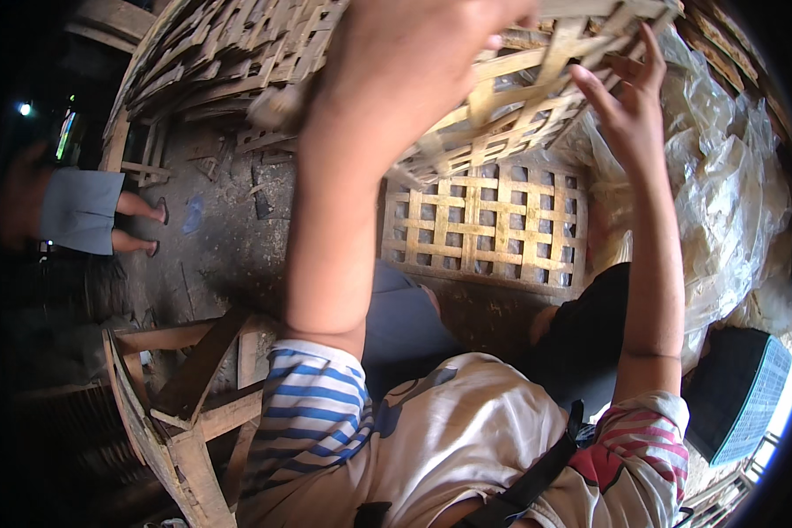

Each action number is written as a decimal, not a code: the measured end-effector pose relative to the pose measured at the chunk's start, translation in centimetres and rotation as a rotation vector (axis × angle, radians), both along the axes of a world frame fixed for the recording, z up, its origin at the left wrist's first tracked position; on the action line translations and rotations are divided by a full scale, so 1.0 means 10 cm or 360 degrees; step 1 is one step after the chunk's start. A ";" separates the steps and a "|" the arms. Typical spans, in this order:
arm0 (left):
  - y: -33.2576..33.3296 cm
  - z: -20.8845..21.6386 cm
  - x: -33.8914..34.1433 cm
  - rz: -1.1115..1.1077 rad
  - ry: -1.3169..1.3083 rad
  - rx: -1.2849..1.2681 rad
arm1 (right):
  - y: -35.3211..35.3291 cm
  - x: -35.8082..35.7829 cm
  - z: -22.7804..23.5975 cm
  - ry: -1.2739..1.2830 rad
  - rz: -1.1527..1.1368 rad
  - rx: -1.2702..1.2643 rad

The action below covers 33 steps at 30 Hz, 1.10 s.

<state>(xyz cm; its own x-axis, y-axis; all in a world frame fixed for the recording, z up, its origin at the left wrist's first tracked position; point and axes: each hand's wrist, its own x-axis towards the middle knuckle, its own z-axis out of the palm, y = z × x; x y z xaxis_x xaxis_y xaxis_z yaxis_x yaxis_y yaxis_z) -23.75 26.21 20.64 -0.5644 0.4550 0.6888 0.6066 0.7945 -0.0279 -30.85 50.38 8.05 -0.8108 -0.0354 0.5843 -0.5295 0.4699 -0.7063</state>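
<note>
A woven bamboo tray [510, 110] with an open lattice is tilted up in front of me, its lower corner blurred. At its upper left, my left hand [409, 66] is closed at the tray, with the fingers partly cut off by the top edge. On the tray's right side, my right hand [629, 106] has its thumb and fingers spread apart, close to the rim. Below, a second woven bamboo tray [488, 224] lies low in front of my knees.
Stacked woven bamboo pieces [229, 62] rise at upper left. Crumpled clear plastic sheeting [713, 185] fills the right side, above a dark crate [735, 396]. A wooden frame [207, 422] stands at lower left. Another person in grey shorts [79, 211] is at far left.
</note>
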 end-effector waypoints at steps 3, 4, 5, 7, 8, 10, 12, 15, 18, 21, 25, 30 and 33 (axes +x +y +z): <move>-0.04 0.05 -0.21 -0.0139 0.0044 -0.0097 | 0.33 -0.18 -0.03 0.0143 0.0076 -0.0155; -0.04 0.04 -0.32 -0.0164 0.0041 -0.0128 | 0.33 -0.10 0.04 0.0105 -0.0212 -0.0261; -0.02 -0.09 -0.43 -0.0500 0.0142 0.0147 | 0.45 -0.18 0.03 0.0123 -0.0144 -0.0365; -0.03 -0.14 -0.55 -0.0513 0.0291 0.0168 | 0.77 -0.35 -0.03 0.0155 -0.0046 -0.0548; -0.02 -0.10 -0.58 -0.0527 0.0327 0.0201 | 0.94 -0.30 0.02 -0.0078 0.0006 -0.0496; -0.02 -0.13 -0.75 -0.0657 0.0536 0.0388 | 1.24 -0.35 -0.05 -0.0050 0.0114 -0.0363; -0.06 -0.17 -0.93 -0.0732 0.0795 0.0533 | 1.14 -0.32 -0.13 -0.0099 0.0196 -0.0513; -0.21 -0.27 -0.99 -0.0138 0.0639 0.0570 | 0.56 -0.26 -0.03 -0.0064 -0.0092 -0.0682; -0.37 -0.31 -0.99 0.0142 0.0486 0.0682 | 0.00 -0.21 0.20 -0.0089 -0.0082 -0.0775; -0.41 -0.38 -0.98 0.0357 0.0439 0.0769 | -0.45 -0.20 0.37 -0.0020 -0.0185 -0.0845; -0.58 -0.52 -1.15 0.0035 -0.0749 0.1234 | -0.96 -0.25 0.46 0.0152 -0.0135 -0.0968; -0.39 -0.55 -1.13 -0.1312 -0.1133 0.1861 | -1.55 -0.15 0.41 0.0294 -0.0088 -0.0812; -0.33 -0.38 -1.08 -0.1168 -0.1139 0.1861 | -1.65 -0.11 0.28 0.0310 -0.0113 -0.0837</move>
<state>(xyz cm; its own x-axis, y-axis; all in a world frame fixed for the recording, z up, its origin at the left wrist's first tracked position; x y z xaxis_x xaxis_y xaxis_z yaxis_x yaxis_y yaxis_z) -34.57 22.87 16.84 -0.8209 0.1901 0.5385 0.4739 -0.2996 0.8281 -31.93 33.86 10.85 -0.6759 0.3517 0.6477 -0.6536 0.1201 -0.7473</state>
